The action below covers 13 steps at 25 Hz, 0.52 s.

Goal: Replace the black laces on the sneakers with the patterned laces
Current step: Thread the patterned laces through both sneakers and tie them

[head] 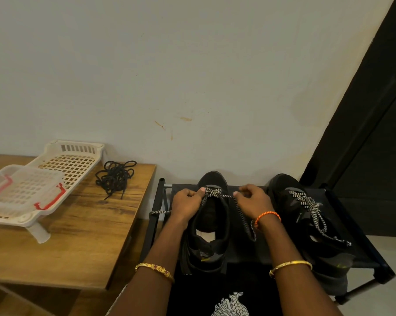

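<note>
Two black sneakers stand on a low black rack [361, 226]. The left sneaker [209, 224] carries a black-and-white patterned lace [213, 192] crossed near its toe. My left hand [186, 202] grips that shoe's left side, thumb on the lace. My right hand [253, 200] pinches the lace's right strand, whose loose end hangs down beside the shoe. The other loose end trails left over the rack's edge. The right sneaker [306, 220] is fully laced with a patterned lace and tied in a bow. A tangle of black laces [116, 176] lies on the wooden table.
A wooden table [78, 236] stands left of the rack, holding a cream slotted plastic tray [71, 160] and a clear lidded box with red clips [24, 190]. A pale wall is right behind. A dark door [374, 133] is at the right.
</note>
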Tool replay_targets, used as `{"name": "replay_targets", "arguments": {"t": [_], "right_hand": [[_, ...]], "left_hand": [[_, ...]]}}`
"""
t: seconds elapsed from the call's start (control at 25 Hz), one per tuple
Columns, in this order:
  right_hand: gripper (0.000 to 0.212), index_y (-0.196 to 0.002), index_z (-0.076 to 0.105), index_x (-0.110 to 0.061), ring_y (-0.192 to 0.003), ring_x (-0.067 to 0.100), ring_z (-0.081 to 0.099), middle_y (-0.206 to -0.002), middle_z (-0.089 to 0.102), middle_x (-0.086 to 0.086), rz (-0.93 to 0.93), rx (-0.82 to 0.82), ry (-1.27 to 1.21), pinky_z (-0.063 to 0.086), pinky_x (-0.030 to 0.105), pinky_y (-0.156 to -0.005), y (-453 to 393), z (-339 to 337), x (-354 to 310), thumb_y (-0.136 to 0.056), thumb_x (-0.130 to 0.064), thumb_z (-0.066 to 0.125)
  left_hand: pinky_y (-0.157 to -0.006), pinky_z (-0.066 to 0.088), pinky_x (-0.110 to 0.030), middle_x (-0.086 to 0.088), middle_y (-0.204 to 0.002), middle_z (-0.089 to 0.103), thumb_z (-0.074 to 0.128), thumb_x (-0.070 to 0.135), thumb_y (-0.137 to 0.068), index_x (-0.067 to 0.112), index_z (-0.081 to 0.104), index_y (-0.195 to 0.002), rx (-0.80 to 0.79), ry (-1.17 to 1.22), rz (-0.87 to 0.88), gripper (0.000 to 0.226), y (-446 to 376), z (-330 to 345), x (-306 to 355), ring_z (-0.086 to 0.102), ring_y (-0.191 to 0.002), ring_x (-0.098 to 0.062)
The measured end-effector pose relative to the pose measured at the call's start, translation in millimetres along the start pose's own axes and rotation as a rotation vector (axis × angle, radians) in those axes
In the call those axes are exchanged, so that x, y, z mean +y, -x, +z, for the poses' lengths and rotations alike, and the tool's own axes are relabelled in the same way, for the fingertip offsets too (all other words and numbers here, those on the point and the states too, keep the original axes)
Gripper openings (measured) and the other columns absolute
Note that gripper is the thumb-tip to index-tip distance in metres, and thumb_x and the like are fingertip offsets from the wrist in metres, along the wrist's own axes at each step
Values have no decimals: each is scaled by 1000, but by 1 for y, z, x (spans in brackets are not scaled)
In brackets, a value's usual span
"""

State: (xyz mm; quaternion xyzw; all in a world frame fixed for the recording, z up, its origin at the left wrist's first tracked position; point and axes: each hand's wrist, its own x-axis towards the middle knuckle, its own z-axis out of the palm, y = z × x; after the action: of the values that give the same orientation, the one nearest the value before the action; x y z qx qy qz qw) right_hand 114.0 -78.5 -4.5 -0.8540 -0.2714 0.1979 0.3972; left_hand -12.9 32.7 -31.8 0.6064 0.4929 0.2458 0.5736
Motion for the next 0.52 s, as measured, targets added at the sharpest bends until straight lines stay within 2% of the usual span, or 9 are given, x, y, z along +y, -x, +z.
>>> {"name": "replay_targets", "arguments": {"t": [0.04, 0.08, 0.2, 0.28, 0.44, 0.48, 0.52], "right_hand": [[6, -92, 66, -26, -107, 23, 59, -100, 66, -1, -30, -57, 19, 41, 46, -102, 1, 6, -2, -86, -28, 63], [7, -80, 64, -30, -103, 22, 59, -93, 66, -3, -62, -97, 45, 42, 47, -101, 3, 10, -4, -87, -28, 63], [27, -64, 58, -32, -95, 21, 61, -81, 64, -4, -84, -99, 91, 44, 49, -98, 2, 14, -4, -89, -23, 62], [25, -65, 60, -30, -90, 21, 62, -80, 65, -2, -90, -66, 122, 47, 48, -95, 0, 12, -2, -89, -22, 63], [11, -82, 69, -18, -86, 20, 62, -85, 67, 4, -83, -55, 144, 53, 39, -86, -3, 13, -1, -90, -21, 63], [11, -81, 70, -16, -84, 20, 62, -82, 67, 5, -76, -45, 126, 53, 36, -84, -3, 14, -2, -89, -19, 63], [12, -77, 69, -15, -80, 21, 63, -78, 66, 6, -57, -25, 51, 53, 33, -80, -1, 14, -4, -88, -15, 64]], "left_hand": [[-73, 50, -34, -2, -73, 58, 63, 34, -90, 14, 55, -73, 5, -2, 6, 28, 0, 0, 1, 56, -76, -18], [-73, 50, -35, -2, -72, 58, 64, 33, -90, 14, 55, -71, 19, -10, 14, 28, 1, 0, 1, 56, -75, -18], [-70, 44, -31, -3, -71, 54, 62, 30, -92, 13, 50, -67, 90, -45, 12, 32, 3, 2, 2, 52, -73, -17], [-70, 44, -31, -4, -71, 52, 60, 27, -93, 12, 47, -64, 157, -73, 6, 36, 6, 3, 4, 51, -71, -17], [-69, 45, -31, -6, -66, 51, 59, 22, -94, 11, 44, -56, 241, -70, 30, 42, 14, 6, 11, 47, -60, -15], [-72, 47, -33, -6, -67, 52, 59, 22, -95, 11, 45, -57, 229, -77, 32, 41, 16, 4, 12, 50, -63, -16], [-79, 49, -37, -9, -76, 56, 58, 25, -94, 11, 48, -63, 208, -105, 31, 36, 15, 3, 10, 55, -74, -19]]}}
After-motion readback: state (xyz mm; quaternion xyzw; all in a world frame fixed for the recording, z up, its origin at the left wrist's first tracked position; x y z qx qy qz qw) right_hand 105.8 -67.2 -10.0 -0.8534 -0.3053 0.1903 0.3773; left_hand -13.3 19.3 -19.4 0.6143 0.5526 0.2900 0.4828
